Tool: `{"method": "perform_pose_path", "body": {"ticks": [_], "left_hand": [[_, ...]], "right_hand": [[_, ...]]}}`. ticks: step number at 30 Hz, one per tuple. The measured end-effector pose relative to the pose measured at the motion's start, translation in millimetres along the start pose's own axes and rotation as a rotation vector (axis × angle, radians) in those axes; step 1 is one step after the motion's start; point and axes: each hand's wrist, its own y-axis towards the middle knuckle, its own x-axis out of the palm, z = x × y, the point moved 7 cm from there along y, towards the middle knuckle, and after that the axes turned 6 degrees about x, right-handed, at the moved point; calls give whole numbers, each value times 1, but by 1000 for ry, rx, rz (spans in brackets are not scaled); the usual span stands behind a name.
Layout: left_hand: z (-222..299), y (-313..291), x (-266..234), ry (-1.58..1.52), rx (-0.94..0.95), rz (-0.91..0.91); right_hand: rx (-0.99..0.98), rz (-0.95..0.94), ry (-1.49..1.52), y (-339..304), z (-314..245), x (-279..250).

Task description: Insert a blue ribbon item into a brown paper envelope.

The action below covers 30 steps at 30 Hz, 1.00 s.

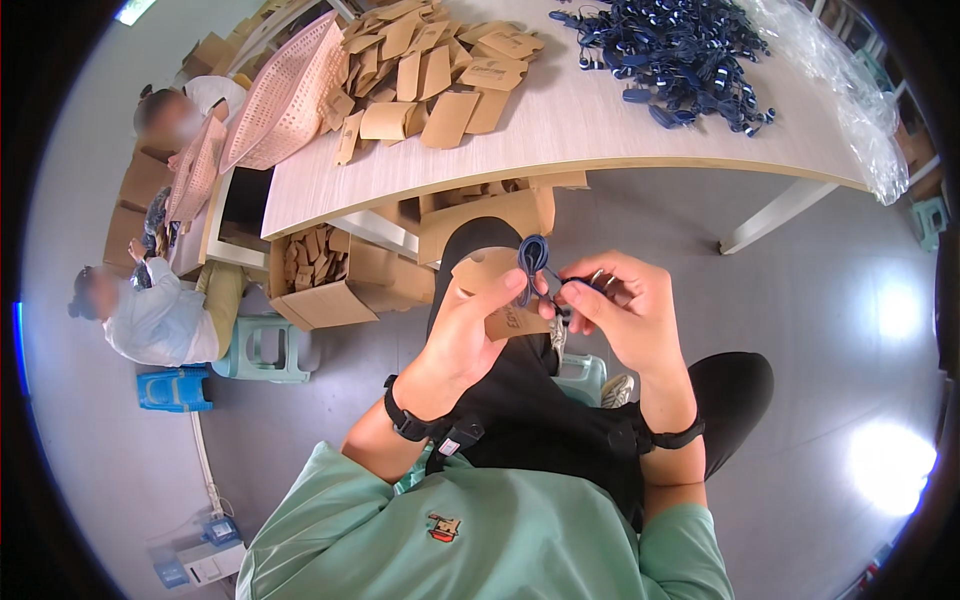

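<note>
Over my lap, my left hand (468, 335) is closed on a small brown cardboard sleeve (484, 267) and a coiled dark blue earphone cable (534, 254). The thumb presses at the coil, which stands up beside the cardboard. Close on the right, my right hand (632, 308) pinches the loose end of the same cable between thumb and fingers. A short length of cable runs between both hands. The fingers partly cover the small parts at that end.
On the table (590, 135) ahead lie a pile of flat cardboard sleeves (440, 70), a heap of dark blue earphones (680, 60) and clear plastic film (850, 90). Pink baskets (285, 95) stand at left near two people. Open cardboard boxes (325, 300) sit below; a green stool (265, 350) is left.
</note>
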Motion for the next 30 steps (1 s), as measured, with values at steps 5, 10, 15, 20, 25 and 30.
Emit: {"method": "perform_pose_path", "body": {"ticks": [5,10,15,20,25,30], "left_hand": [[-1,1,-14,-1,-49,103],[-6,2,-9,39,-103,63],[-9,4,0,65,-104,59],[-6,8,8,271,-22,22],[3,11,16,502,48,73],[11,12,28,762,215,-58]], "right_hand": [[-106,17,-342,2,-13,-4],[-164,-8,95,3,-7,-10],[-250,25,74,6,-3,-15],[-423,80,-322,3,-18,-12],[-389,81,-403,1,-26,-14],[-248,35,-290,5,-9,-18]]}}
